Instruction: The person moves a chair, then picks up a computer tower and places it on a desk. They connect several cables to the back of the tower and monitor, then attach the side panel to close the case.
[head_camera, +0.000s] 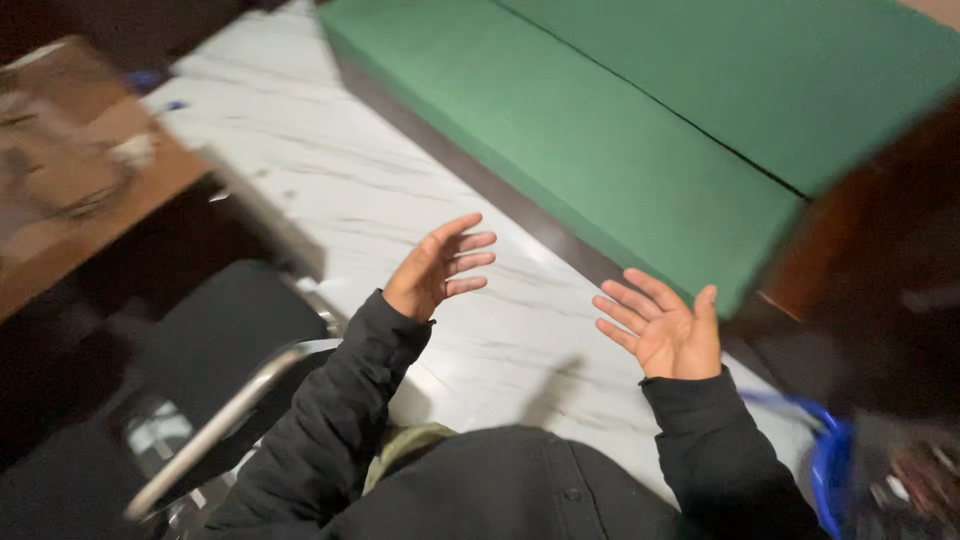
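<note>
Two hands, the left hand (437, 270) and the right hand (662, 327), hang apart, fingers spread, holding nothing, above one white marble floor (330, 170) beside two green cushions (640, 130).

both arms wear long black sleeves of a thick, slightly creased jacket, the cuffs ending at the wrists. the jacket front is black too, with 1 dark round button. an olive-green layer shows beneath it. the left hand (437, 270) and right hand (665, 330) are bare.
</note>
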